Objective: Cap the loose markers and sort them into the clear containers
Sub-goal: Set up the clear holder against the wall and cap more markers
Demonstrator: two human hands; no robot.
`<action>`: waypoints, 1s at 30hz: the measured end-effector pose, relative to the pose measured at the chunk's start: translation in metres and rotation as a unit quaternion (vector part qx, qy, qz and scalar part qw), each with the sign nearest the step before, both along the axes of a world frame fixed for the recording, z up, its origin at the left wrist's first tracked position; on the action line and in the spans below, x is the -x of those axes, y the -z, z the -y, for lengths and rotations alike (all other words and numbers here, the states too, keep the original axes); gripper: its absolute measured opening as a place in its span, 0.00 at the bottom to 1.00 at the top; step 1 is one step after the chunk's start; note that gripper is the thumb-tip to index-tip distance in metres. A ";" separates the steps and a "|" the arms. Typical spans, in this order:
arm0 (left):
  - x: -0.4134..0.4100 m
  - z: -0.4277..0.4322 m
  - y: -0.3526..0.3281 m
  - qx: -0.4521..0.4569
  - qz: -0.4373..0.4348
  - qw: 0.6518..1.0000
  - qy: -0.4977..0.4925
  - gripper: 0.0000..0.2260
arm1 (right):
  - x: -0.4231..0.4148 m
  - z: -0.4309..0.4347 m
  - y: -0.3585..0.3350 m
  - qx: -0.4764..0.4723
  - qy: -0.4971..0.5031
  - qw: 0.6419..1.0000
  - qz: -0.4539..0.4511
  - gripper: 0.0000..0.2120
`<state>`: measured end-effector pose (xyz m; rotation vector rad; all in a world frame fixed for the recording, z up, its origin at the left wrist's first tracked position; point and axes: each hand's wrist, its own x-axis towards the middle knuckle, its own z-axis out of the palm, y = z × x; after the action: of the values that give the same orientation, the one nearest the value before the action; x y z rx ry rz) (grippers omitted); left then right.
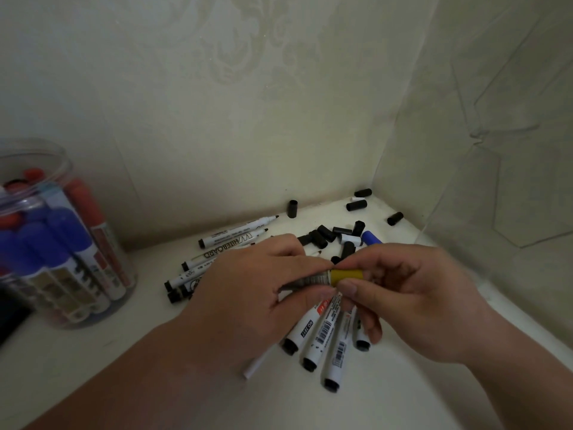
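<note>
Head view: two bare hands meet over a pile of pens near the far right corner of the tabletop.
Marker axis: the held marker lies nearly level, its long axis running left to right, with the yellow cap at its right end.
Marker against grip: the barrel sits in the left fingers and the cap in the right, both above the pile.
Left hand: fingers curled narrowly, pinching the barrel.
Right hand: thumb and fingers closed round the yellow cap; I cannot tell whether it is fully seated.
Loose markers: uncapped, tips pointing right, toward the back edge; more lie beneath the hands.
Black caps: scattered toward the far right corner, with a blue cap among them.
Clear container: at the left edge, holding blue- and red-capped markers.
</note>
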<state>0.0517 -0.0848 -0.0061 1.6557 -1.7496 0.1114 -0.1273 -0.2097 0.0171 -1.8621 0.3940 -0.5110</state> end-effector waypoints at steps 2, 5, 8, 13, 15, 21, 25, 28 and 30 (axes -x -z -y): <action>-0.001 0.000 0.001 0.010 -0.001 1.000 0.002 0.14 | -0.001 -0.002 -0.002 -0.001 0.004 1.000 -0.019 0.05; 0.000 -0.001 0.001 0.016 -0.012 1.000 0.004 0.14 | -0.002 -0.005 -0.004 -0.011 0.019 0.999 -0.023 0.08; 0.001 -0.001 0.000 0.009 -0.010 1.000 0.007 0.14 | -0.003 -0.009 -0.007 0.001 0.035 0.998 -0.042 0.12; 0.001 -0.002 0.001 0.005 -0.012 1.000 0.008 0.13 | -0.008 -0.013 -0.009 0.068 0.057 0.990 -0.114 0.26; 0.002 -0.003 0.000 -0.009 -0.026 1.000 0.008 0.13 | -0.008 -0.012 -0.008 0.082 0.049 0.988 -0.118 0.27; -0.002 0.001 0.004 -0.025 -0.095 0.995 0.005 0.13 | 0.002 -0.001 0.003 0.016 0.011 0.999 0.032 0.07; -0.001 0.000 0.004 -0.029 -0.094 0.995 0.003 0.15 | 0.003 0.002 0.006 0.005 -0.002 0.998 0.060 0.07; 0.001 0.000 0.003 -0.030 -0.094 0.995 0.009 0.15 | 0.004 0.004 0.004 0.005 -0.001 0.998 0.056 0.05; 0.001 0.001 0.003 -0.031 -0.087 0.996 0.010 0.16 | 0.005 0.004 0.004 0.015 0.000 0.998 0.053 0.05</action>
<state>0.0508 -0.0855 -0.0089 1.6389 -1.6520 -0.0965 -0.1323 -0.2138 0.0134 -1.8545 0.3166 -0.6155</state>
